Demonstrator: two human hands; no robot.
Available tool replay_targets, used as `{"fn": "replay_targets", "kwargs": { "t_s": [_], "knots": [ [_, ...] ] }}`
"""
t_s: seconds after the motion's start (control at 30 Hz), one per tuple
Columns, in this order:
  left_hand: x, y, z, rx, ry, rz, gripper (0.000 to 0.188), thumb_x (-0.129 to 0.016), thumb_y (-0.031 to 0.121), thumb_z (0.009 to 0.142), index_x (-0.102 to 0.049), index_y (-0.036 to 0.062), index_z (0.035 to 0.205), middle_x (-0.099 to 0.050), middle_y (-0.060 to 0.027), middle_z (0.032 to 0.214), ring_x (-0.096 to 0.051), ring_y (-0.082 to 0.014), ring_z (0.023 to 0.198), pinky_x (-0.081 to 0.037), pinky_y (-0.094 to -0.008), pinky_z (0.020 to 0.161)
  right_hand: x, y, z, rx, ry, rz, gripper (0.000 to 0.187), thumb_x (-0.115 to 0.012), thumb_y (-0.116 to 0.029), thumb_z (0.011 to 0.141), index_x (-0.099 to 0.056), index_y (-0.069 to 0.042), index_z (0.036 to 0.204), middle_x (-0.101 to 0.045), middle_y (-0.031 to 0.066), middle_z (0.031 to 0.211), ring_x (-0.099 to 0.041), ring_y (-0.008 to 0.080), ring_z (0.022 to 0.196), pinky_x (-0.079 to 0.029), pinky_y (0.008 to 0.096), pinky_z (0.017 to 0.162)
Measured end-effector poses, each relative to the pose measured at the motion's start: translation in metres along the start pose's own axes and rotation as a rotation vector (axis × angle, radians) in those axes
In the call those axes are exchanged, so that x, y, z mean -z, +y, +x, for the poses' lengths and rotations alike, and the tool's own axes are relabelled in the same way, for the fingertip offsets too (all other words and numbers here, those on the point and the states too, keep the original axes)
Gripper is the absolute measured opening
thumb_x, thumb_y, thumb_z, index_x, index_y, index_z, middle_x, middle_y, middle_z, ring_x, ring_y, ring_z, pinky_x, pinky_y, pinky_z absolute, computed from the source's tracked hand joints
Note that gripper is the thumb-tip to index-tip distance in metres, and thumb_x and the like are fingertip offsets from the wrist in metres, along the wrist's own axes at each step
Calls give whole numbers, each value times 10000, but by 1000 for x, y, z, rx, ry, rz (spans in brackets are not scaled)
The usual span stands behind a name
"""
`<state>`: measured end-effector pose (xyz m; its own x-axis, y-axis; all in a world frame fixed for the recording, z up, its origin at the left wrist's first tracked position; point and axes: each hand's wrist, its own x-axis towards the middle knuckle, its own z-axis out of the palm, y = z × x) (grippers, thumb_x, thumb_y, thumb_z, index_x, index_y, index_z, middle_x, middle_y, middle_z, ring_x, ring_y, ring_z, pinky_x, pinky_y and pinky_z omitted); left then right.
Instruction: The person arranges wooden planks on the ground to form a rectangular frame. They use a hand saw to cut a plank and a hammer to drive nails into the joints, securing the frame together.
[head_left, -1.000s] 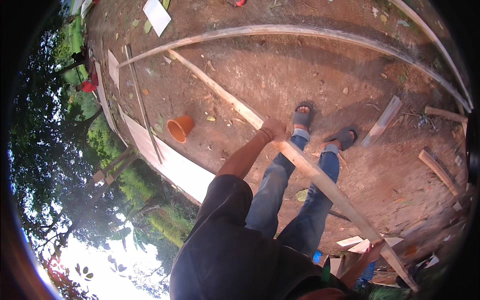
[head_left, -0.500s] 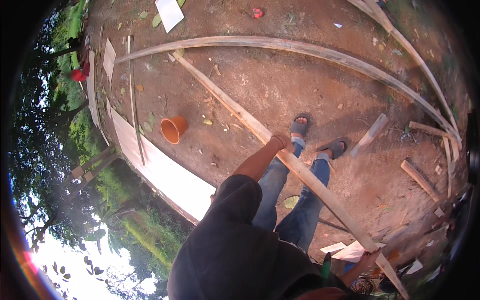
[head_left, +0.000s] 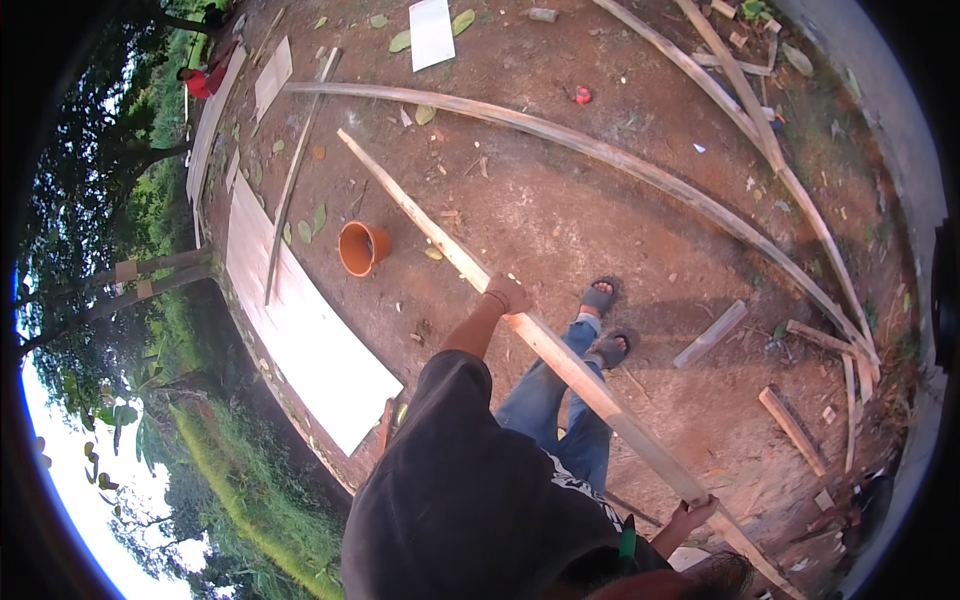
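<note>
Long wooden batten's (head_left: 560, 355) near end (lower right) behind hair.

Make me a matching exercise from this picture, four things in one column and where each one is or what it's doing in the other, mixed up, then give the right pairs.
Things:
1. long wooden plank
2. orange pot
3. big pale board
4. short wooden block

Places or states:
A. flat on the dirt along the grassy edge
B. lying on its side on the dirt between plank and pale board
C. held in both hands, the left hand ahead, the right hand behind
D. on the dirt to the right of the sandalled feet

Pairs: 1-C, 2-B, 3-A, 4-D
</note>
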<state>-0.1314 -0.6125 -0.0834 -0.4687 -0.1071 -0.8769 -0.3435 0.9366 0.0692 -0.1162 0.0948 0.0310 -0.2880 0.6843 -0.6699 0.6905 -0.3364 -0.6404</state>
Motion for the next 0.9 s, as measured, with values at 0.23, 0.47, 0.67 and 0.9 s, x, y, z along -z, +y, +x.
{"fn": "replay_targets", "kwargs": {
  "t_s": [0.23, 0.47, 0.67, 0.9],
  "knots": [
    [-7, -72, -69, 165, 174, -8, 539, -467, 541, 859, -791, 141, 1023, -740, -117, 1105, -624, -313, 1184, -261, -587, 1140, -51, 33, -49, -84, -136, 186, 456, -612, -437, 858, -557, -107, 1168, -571, 98, 1189, -583, 270, 1080, -500, 439, 911],
    [5, -178, -95, 244, 254, 28, 588, -447, 599, 883, -787, 156, 1067, -728, -114, 1155, -596, -310, 1231, -193, -598, 1175, -91, 97, -105, 31, -340, -77, 419, -622, -282, 798, -556, -66, 1151, -595, 106, 1114, -608, 275, 1024, -539, 419, 893],
    [28, -280, -119, 527, 1075, -63, 674, -672, 575, 814, -651, 78, 1268, -474, -125, 1484, -479, -325, 1357, -103, -605, 1213, -190, 159, -184, -183, -292, 75, 447, -608, -290, 788, -569, -2, 1128, -631, 157, 1080, -652, 320, 970, -571, 430, 859],
    [-71, -329, -1, 914, 490, -1958, 798, -848, 536, 718, -664, -93, 1173, -730, -199, 1007, -740, -306, 893, -615, -403, 740, -339, 296, -270, -239, -379, 59, 402, -565, -320, 851, -568, -18, 1117, -639, 141, 1085, -670, 283, 980, -576, 430, 842]
  ]
}}
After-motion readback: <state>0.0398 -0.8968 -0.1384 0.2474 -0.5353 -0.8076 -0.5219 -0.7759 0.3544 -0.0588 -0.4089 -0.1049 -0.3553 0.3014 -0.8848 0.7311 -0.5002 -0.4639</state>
